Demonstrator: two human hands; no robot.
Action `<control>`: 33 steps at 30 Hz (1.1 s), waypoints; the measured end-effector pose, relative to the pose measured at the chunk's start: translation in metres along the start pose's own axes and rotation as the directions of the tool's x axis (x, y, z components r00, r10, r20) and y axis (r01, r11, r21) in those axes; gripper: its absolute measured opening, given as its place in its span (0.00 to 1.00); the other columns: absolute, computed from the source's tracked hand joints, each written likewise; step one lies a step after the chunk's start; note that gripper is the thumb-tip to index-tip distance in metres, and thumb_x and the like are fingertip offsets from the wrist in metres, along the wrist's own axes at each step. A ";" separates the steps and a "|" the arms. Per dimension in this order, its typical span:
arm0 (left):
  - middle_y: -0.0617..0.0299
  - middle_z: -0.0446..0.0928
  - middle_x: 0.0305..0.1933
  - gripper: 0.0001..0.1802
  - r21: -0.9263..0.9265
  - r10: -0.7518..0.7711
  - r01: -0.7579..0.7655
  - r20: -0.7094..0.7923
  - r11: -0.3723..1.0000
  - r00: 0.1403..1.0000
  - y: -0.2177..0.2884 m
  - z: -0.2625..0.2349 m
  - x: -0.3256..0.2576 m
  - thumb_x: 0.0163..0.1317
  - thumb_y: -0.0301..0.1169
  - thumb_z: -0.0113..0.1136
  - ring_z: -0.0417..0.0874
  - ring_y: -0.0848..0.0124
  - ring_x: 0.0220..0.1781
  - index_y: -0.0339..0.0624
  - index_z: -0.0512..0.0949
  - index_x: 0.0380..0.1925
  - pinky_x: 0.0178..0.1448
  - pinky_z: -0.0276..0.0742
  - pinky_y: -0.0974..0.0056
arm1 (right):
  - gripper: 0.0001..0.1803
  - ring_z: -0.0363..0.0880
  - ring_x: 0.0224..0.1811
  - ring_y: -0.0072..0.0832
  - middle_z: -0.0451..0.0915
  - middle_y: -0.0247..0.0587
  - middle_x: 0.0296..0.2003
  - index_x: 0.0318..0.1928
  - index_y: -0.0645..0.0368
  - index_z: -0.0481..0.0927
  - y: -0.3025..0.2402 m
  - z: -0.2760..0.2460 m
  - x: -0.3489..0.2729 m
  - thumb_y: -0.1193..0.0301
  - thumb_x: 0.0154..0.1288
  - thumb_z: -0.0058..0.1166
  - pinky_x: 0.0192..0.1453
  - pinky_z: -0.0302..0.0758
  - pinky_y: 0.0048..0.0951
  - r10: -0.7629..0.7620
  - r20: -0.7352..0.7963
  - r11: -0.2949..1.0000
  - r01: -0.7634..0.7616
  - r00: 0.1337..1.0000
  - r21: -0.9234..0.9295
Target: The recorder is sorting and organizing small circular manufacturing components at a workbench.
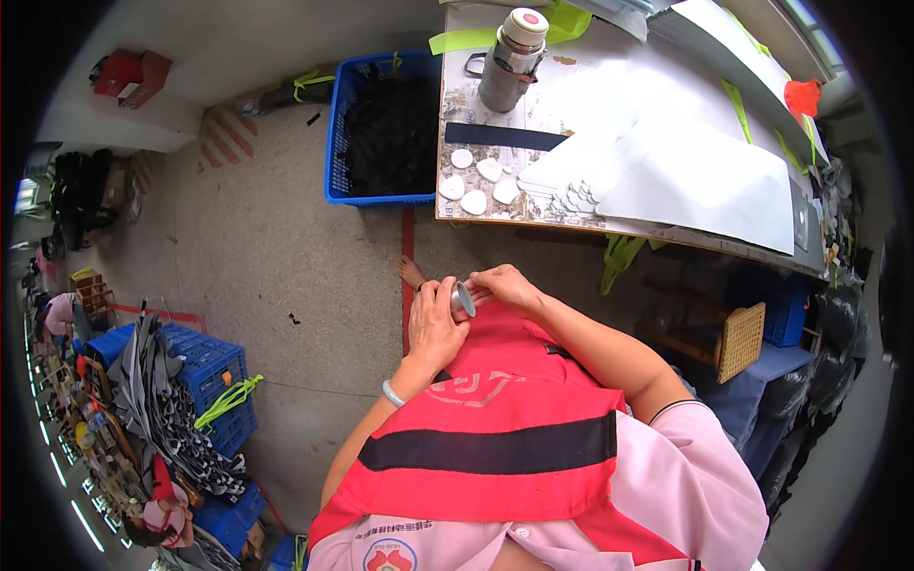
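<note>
A small silver-grey metal cup (463, 301) is held in front of my body, its round mouth turned to the right. My left hand (436, 322) is closed around its side. The fingers of my right hand (506, 287) are bent together at the cup's rim, partly hidden behind it. Further off, on the worktable (533, 211), stands a grey vacuum flask (511, 68) with a white cap. The inside of the cup shows only as a grey surface.
White rounded pieces (473, 201), a dark strip (505, 136) and large white sheets (705, 186) lie on the table. Left of it stands a blue crate (335, 157) of black material. More blue crates (214, 366) are at the left, and a woven chair (741, 341) at the right.
</note>
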State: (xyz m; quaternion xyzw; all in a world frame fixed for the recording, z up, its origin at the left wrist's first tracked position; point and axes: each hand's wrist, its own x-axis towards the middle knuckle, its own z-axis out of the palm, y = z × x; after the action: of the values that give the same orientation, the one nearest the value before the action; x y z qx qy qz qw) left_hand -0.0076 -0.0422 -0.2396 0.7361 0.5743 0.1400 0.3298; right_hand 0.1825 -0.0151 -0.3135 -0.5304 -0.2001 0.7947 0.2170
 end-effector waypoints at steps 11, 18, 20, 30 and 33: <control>0.48 0.70 0.53 0.40 0.009 -0.001 0.001 -0.013 1.000 1.000 -0.001 -0.002 0.006 0.45 0.26 0.72 0.74 0.48 0.58 0.41 0.70 0.62 0.63 0.72 0.50 | 0.22 0.88 0.43 0.34 0.87 0.51 0.42 0.48 0.75 0.83 -0.010 0.000 0.004 0.64 0.79 0.47 0.54 0.85 0.34 0.029 0.001 0.999 -0.029 1.000 -0.044; 0.49 0.69 0.54 0.40 0.019 -0.007 0.007 -0.009 1.000 1.000 -0.003 -0.005 0.008 0.44 0.26 0.72 0.74 0.49 0.57 0.42 0.69 0.62 0.63 0.71 0.50 | 0.20 0.88 0.40 0.33 0.87 0.49 0.40 0.46 0.73 0.85 -0.017 0.005 0.004 0.65 0.78 0.49 0.49 0.87 0.31 0.038 0.000 0.999 -0.038 0.999 -0.029; 0.49 0.69 0.54 0.40 0.022 0.000 0.000 -0.007 1.000 1.000 -0.003 -0.006 0.008 0.44 0.27 0.72 0.74 0.49 0.57 0.42 0.69 0.62 0.62 0.71 0.50 | 0.20 0.88 0.40 0.34 0.87 0.49 0.39 0.46 0.73 0.85 -0.020 0.006 0.003 0.65 0.78 0.48 0.49 0.87 0.31 0.033 0.005 0.999 -0.032 0.999 -0.034; 0.49 0.69 0.55 0.41 -0.012 -0.034 0.034 -0.005 0.999 0.999 -0.005 -0.002 0.014 0.45 0.27 0.72 0.73 0.49 0.58 0.44 0.69 0.63 0.64 0.71 0.50 | 0.21 0.87 0.43 0.33 0.87 0.50 0.42 0.49 0.72 0.83 -0.029 0.003 0.003 0.64 0.79 0.48 0.53 0.85 0.31 0.077 0.007 0.996 -0.076 0.997 -0.046; 0.49 0.70 0.56 0.41 -0.140 -0.043 0.043 0.000 0.989 0.999 -0.012 -0.001 0.018 0.46 0.27 0.73 0.73 0.49 0.60 0.45 0.69 0.63 0.65 0.72 0.51 | 0.20 0.88 0.41 0.34 0.87 0.50 0.40 0.46 0.72 0.85 -0.037 -0.001 0.001 0.65 0.78 0.48 0.51 0.87 0.32 0.067 -0.043 0.996 -0.070 0.997 -0.064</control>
State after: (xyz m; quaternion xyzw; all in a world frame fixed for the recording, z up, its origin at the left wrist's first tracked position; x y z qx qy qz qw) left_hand -0.0120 -0.0236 -0.2500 0.6984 0.5793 0.1741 0.3826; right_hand 0.1879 0.0159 -0.2942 -0.5597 -0.2032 0.7838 0.1764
